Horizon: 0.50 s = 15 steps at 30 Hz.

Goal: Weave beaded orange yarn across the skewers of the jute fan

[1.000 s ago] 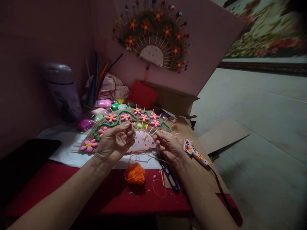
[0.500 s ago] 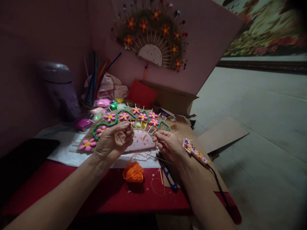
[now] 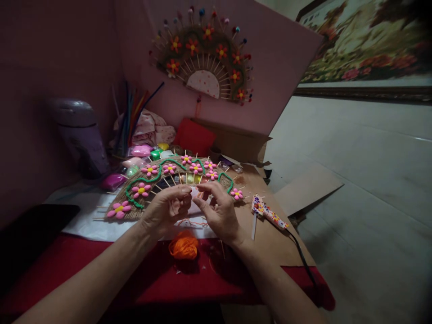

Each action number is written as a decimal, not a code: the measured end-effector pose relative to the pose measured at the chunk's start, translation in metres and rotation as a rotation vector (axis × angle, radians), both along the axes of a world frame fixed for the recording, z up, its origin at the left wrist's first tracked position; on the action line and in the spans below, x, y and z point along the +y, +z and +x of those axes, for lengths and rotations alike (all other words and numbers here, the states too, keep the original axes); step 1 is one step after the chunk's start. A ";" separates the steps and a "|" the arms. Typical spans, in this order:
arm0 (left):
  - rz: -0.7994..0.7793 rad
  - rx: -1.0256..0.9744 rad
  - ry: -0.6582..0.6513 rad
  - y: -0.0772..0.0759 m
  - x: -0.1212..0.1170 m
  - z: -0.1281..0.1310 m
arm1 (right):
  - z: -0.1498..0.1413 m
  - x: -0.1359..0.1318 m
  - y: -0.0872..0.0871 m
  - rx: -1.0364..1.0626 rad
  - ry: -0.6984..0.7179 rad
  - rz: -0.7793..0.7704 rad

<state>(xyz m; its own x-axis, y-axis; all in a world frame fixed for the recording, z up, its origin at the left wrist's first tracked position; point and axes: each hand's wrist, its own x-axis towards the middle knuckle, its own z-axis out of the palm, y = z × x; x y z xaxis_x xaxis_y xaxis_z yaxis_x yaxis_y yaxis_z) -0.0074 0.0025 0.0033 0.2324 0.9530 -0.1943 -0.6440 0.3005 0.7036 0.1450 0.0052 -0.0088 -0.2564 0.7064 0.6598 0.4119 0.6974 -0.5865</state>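
Note:
My left hand [image 3: 167,209] is closed in a pinch; whatever lies between thumb and forefinger is too small to make out. Close beside it, my right hand [image 3: 219,211] pinches what looks like a thin strand of orange yarn at its fingertips. Below the hands, an orange yarn ball [image 3: 184,245] sits on the red cloth, with a loose strand above it. Behind them lies a fan-shaped craft piece [image 3: 157,171] of twine and sticks, with pink clay flowers and a green wavy trim. My hands hide much of its pale dotted centre.
A flower-patterned glue gun [image 3: 270,213] lies on cardboard [image 3: 270,247] at right, its black cord trailing forward. Bagged coloured clay [image 3: 141,150], pipe cleaners [image 3: 130,119] and a purple bottle [image 3: 83,139] stand behind at left. A finished fan [image 3: 204,58] hangs on the upright board.
My right hand has moved left and its fingertips have come close to my left hand's. It now covers the blue-handled snips. The view has shifted slightly.

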 end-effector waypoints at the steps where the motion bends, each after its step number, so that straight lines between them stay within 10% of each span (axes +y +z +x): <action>1: 0.026 0.008 -0.023 0.000 -0.001 0.002 | -0.002 -0.001 0.001 -0.013 0.012 0.017; 15: -0.047 0.106 -0.054 -0.003 0.000 0.004 | 0.007 0.000 0.004 -0.105 -0.054 0.095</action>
